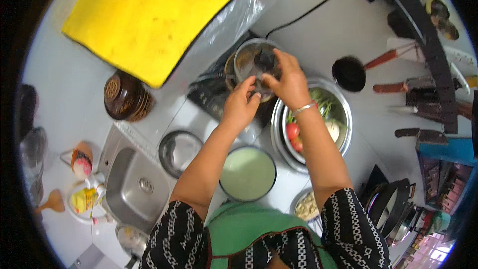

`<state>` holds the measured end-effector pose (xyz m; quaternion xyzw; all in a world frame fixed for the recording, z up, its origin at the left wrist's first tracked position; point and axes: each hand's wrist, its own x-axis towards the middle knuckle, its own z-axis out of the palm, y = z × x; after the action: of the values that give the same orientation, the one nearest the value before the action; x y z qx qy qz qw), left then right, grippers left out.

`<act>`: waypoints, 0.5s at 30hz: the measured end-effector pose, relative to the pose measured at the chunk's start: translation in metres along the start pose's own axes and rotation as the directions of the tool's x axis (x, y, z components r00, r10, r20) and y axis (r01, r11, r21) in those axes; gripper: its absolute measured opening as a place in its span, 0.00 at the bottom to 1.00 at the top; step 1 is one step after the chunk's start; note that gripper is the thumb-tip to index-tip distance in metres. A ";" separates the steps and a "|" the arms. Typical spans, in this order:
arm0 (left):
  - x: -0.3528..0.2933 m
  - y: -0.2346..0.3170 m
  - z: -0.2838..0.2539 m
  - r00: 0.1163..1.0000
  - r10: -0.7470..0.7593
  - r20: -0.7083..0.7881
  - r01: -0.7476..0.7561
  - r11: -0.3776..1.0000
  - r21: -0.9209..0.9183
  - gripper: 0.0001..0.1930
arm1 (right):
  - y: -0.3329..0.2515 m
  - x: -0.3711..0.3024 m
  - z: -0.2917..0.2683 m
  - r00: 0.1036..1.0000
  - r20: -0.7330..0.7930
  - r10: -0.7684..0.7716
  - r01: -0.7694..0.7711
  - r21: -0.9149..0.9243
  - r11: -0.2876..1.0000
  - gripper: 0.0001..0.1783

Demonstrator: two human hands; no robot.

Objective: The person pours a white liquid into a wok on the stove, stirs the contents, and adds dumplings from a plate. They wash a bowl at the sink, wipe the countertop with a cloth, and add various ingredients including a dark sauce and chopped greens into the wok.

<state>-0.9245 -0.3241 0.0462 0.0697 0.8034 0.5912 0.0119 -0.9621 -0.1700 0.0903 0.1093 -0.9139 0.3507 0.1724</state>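
Observation:
At the far middle, a round clear cover or vessel [244, 61] with a dark piece at its centre sits over a black appliance [211, 94]; its exact kind is unclear. My left hand [240, 103] is by its near edge, thumb and fingers apart. From the right, my right hand [290, 83] reaches over the rim, fingers spread beside the dark piece. Whether either hand touches the rim I cannot tell. Below my right wrist, a steel bowl [347, 119] holds tomatoes [293, 130], green vegetables and a pale round vegetable.
Between my forearms stands a pale green basin [247, 173], with a steel bowl [179, 153] left of it. A sink [137, 184] lies at left, near a brown jar [124, 97]. Farther off is a yellow mat [152, 20]. Knives [420, 133] and a black ladle [349, 73] hang at right.

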 end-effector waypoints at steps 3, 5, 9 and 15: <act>-0.071 -0.005 -0.006 0.981 -0.177 0.077 0.187 0.971 -0.148 0.20 | -0.024 -0.075 -0.016 0.983 0.131 0.128 -0.158 0.251 0.955 0.18; -0.124 -0.022 -0.004 0.971 -0.200 0.128 0.221 0.958 -0.183 0.17 | -0.040 -0.135 -0.019 0.952 0.246 0.184 -0.249 0.264 0.932 0.15; -0.213 -0.033 -0.018 0.914 -0.398 0.074 0.401 0.867 -0.295 0.13 | -0.030 -0.260 -0.014 0.918 0.144 0.368 -0.394 0.236 0.888 0.14; -0.279 -0.108 -0.077 0.439 -0.893 -0.100 0.472 0.323 -0.820 0.15 | -0.035 -0.331 -0.006 0.863 0.108 0.494 -0.506 0.182 0.843 0.22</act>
<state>-0.6669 -0.4642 -0.0512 -0.4784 0.4274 0.7637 0.0719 -0.6458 -0.1658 -0.0141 -0.1056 -0.8743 0.4723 0.0367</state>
